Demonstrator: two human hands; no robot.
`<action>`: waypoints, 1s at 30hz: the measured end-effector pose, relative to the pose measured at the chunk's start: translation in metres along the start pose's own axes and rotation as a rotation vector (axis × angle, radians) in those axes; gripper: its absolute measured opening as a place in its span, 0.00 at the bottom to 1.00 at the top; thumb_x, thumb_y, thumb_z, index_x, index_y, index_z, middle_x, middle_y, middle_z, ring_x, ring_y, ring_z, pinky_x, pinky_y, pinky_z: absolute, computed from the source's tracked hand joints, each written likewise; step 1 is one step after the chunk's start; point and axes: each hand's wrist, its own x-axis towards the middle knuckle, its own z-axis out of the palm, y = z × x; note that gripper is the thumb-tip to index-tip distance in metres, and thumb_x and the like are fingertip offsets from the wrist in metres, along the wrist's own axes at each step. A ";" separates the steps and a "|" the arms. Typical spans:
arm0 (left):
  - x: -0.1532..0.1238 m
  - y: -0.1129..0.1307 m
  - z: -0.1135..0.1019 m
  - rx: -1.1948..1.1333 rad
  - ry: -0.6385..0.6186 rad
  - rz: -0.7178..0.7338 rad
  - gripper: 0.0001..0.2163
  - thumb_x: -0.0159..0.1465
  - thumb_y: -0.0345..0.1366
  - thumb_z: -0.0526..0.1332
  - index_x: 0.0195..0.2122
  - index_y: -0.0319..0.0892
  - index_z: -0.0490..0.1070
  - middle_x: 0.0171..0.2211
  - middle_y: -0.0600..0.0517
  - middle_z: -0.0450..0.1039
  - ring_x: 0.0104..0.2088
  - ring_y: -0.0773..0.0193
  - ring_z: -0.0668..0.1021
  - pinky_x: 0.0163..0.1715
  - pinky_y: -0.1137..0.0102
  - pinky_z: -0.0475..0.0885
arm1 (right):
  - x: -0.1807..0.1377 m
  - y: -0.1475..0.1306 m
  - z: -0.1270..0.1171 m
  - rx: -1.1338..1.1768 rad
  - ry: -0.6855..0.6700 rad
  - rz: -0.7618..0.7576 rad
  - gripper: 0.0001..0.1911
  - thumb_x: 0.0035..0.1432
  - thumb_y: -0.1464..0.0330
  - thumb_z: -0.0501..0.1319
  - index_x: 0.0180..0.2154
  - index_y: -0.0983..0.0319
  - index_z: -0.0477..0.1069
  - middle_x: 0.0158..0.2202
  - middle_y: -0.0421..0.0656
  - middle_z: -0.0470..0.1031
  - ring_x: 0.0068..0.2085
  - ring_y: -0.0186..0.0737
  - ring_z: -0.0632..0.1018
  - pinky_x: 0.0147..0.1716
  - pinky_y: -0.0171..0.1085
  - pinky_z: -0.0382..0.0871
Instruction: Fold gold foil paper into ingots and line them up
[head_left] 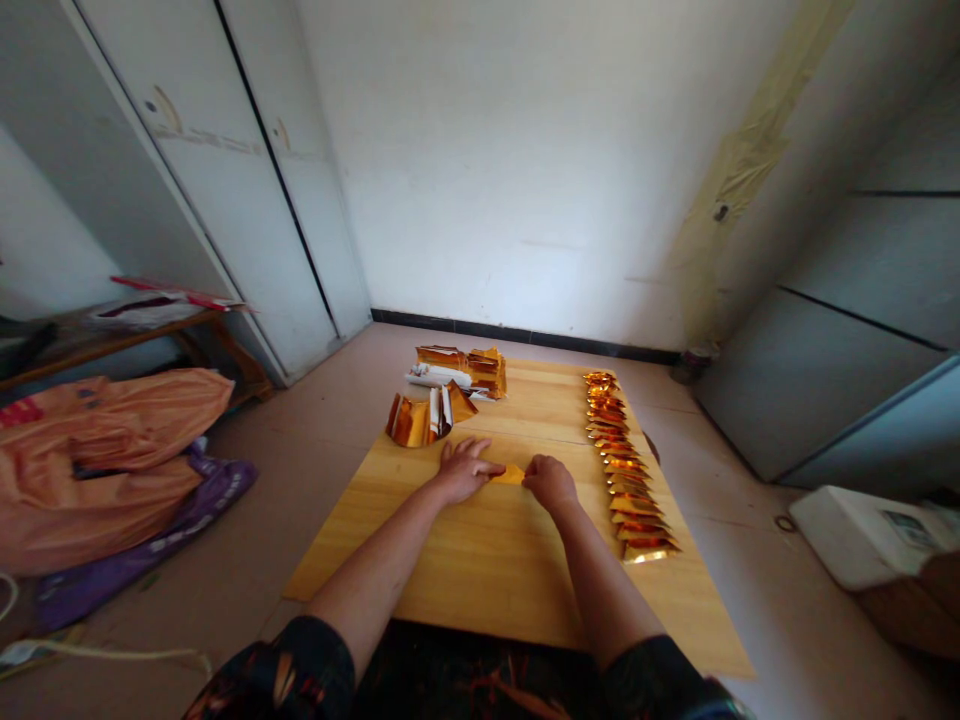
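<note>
A small piece of folded gold foil paper [508, 474] lies on the wooden board [480, 570] between my two hands. My left hand [463, 470] rests on the board with its fingers spread, its thumb touching the paper's left end. At the other end, my right hand [551, 482] is closed, its fingertips pinching the paper's right edge. To the right runs a long row of folded gold foil pieces [630, 470], set close behind one another. Curved gold foil sheets [412, 420] lie beyond my left hand, with more foil sheets and a white wrapper [439, 376] behind them.
The board sits low above a tiled floor. On the left are an orange cloth [112, 450], a purple bag [180, 510] and a wooden bench [225, 335] before a cabinet [210, 150]. A white box [862, 535] stands at the right, near a grey cabinet [817, 350].
</note>
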 end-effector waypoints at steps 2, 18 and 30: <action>0.000 -0.001 -0.001 -0.006 -0.030 0.005 0.18 0.63 0.35 0.53 0.51 0.67 0.67 0.66 0.61 0.47 0.66 0.52 0.48 0.60 0.44 0.38 | 0.002 0.003 0.002 0.011 0.007 -0.017 0.09 0.50 0.75 0.59 0.33 0.61 0.76 0.36 0.45 0.78 0.38 0.38 0.77 0.31 0.30 0.61; 0.006 0.021 0.001 0.208 0.282 0.326 0.05 0.57 0.36 0.63 0.33 0.47 0.78 0.42 0.48 0.73 0.48 0.55 0.68 0.46 0.60 0.62 | 0.009 0.013 0.007 0.042 0.040 -0.114 0.10 0.51 0.77 0.58 0.30 0.61 0.77 0.34 0.44 0.78 0.37 0.36 0.76 0.34 0.30 0.61; 0.005 0.029 0.022 0.367 0.359 0.318 0.09 0.63 0.28 0.54 0.31 0.39 0.75 0.31 0.46 0.71 0.37 0.59 0.71 0.35 0.68 0.67 | -0.006 0.013 0.008 0.034 0.103 -0.141 0.11 0.56 0.74 0.54 0.34 0.60 0.75 0.38 0.43 0.75 0.37 0.34 0.74 0.32 0.29 0.59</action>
